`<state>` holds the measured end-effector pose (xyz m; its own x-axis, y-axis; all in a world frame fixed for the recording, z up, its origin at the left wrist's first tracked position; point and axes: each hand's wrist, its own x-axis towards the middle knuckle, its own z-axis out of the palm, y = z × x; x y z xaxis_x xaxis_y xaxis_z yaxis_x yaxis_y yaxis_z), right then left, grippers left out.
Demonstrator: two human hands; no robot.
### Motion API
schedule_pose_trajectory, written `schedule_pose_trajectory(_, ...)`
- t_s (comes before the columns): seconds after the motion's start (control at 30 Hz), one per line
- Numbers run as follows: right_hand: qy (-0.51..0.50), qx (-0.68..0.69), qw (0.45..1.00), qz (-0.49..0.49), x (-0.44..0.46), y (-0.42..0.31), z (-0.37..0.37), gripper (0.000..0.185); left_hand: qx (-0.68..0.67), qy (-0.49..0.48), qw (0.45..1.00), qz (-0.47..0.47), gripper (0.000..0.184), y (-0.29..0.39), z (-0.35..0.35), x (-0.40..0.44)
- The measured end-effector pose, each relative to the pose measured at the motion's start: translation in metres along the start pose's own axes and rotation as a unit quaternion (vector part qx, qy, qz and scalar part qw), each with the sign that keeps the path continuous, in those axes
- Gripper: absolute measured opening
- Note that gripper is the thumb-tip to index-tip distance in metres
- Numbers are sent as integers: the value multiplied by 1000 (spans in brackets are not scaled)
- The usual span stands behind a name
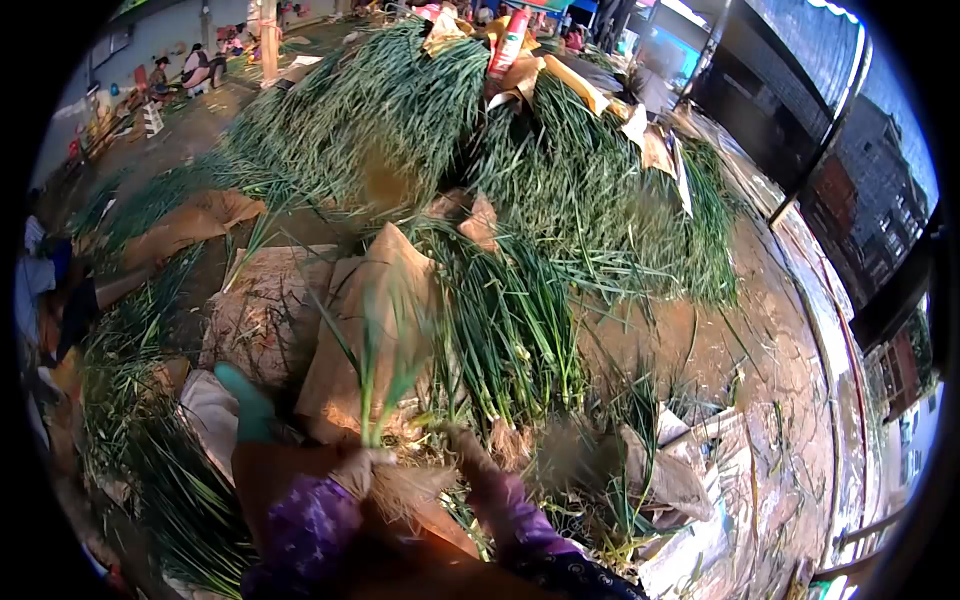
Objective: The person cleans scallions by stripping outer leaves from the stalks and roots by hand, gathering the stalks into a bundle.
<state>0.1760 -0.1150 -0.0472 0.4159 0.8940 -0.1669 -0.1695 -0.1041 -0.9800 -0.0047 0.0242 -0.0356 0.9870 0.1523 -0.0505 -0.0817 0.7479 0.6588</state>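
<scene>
Low in the view, my left hand [355, 472] is closed around a small bunch of green onions [372, 385], whose leaves point up and away. Pale roots [410, 488] hang just right of that hand. My right hand [470, 452] reaches forward beside the bunch, near some yellowish stalk bits; its fingers are blurred and whether they grip anything is unclear. Beyond both hands lies a brown sheet [375, 330]. A larger heap of green onions [515, 340] lies to its right, root ends toward me.
A tall pile of green onions [600, 190] spans the back. More onions [190, 490] lie at the lower left. Torn sacks and papers [690, 480] are on the right. Another person [40, 275] is partly visible at the left edge, and people sit far back left.
</scene>
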Motion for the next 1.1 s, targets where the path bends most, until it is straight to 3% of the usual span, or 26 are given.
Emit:
schedule_pose_trajectory(0.03, -32, 54, 994, 92, -8, -3, 14, 37, 77, 248, 964, -51, 44, -10, 42, -5)
schedule_pose_trajectory(0.07, -55, 105, 974, 191, -16, -5, 27, 45, 116, 172, 954, -216, 42, -45, -9, -8)
schedule_pose_trajectory(0.1, -69, 145, 945, 285, -24, -8, 41, 53, 151, 89, 910, -375, 41, -76, -62, -4)
schedule_pose_trajectory(0.13, -61, -18, 996, 65, -11, 35, 43, 52, 77, 69, 882, -460, 37, -74, -65, 4)
schedule_pose_trajectory(0.17, -78, 40, 993, 82, -2, 25, 51, 51, 227, 137, 903, -337, 35, -86, -47, 1)
schedule_pose_trajectory(0.2, -93, 99, 986, 101, 6, 13, 61, 50, 400, 217, 861, -228, 37, -98, -29, -2)
schedule_pose_trajectory(0.23, -106, 154, 975, 121, 14, 0, 70, 49, 402, 226, 859, -221, 37, -104, -35, -5)
schedule_pose_trajectory(0.27, 62, 141, 970, 187, 10, -50, 98, 45, 426, 281, 847, -150, 36, -107, -47, -4)
schedule_pose_trajectory(0.33, 50, 163, 979, 108, 14, -66, 89, 48, 453, 332, 827, 6, 26, -30, 48, -3)
schedule_pose_trajectory(0.37, 18, 183, 981, 65, 19, -67, 85, 50, 452, 340, 825, 6, 26, -10, 69, 0)
schedule_pose_trajectory(0.43, -52, 236, 970, 37, 42, -54, 77, 54, 324, 311, 892, -44, 16, 10, 88, 1)
schedule_pose_trajectory(0.47, -91, 265, 959, 42, 57, -43, 73, 55, 144, 288, 945, -56, 17, 17, 96, 6)
schedule_pose_trajectory(0.5, -132, 244, 960, 40, 65, -38, 72, 61, 42, 279, 956, -78, 18, 18, 98, 7)
schedule_pose_trajectory(0.53, -128, 389, 899, 151, 62, -27, 59, 61, -59, 276, 954, -102, 19, 20, 101, 8)
schedule_pose_trajectory(0.6, -51, 245, 966, 70, 44, 1, 49, 60, -56, 333, 928, -155, 20, 10, 94, 8)
schedule_pose_trajectory(0.63, -1, -87, 990, -114, 37, 15, 52, 59, -51, 360, 914, -180, 21, 6, 87, 9)
schedule_pose_trajectory(0.67, 25, -227, 974, 16, 27, 31, 41, 60, -42, 385, 900, -200, 21, 1, 76, 11)
schedule_pose_trajectory(0.73, 91, -427, 898, 59, -22, 90, 5, 56, -35, 413, 881, -228, 22, -5, 53, 14)
schedule_pose_trajectory(0.8, 84, -518, 847, 90, -102, 112, -8, 48, -91, 366, 871, -315, 34, -5, 29, 15)
schedule_pose_trajectory(0.83, 27, -543, 821, 175, -133, 111, -17, 47, -94, 370, 866, -324, 34, -2, 38, 17)
schedule_pose_trajectory(0.9, -107, -589, 742, 302, -199, 137, -41, 46, -112, 367, 904, -190, 25, 13, 70, 25)
schedule_pose_trajectory(0.93, -101, -588, 737, 317, -232, 150, -50, 36, -140, 329, 922, -150, 29, 2, 55, 26)
schedule_pose_trajectory(0.97, -94, -588, 732, 331, -264, 162, -60, 25, -143, 330, 921, -151, 29, -20, 21, 23)
schedule_pose_trajectory(1.0, -90, -579, 730, 352, -285, 166, -66, 25, -71, 409, 904, -101, 27, -48, -22, 16)
schedule_pose_trajectory(1.07, -106, -569, 712, 399, -299, 157, -71, 25, -146, 292, 941, -88, 28, -8, 23, 21)
schedule_pose_trajectory(1.1, -136, -567, 695, 421, -290, 147, -72, 25, -150, 295, 939, -93, 28, -4, 27, 22)
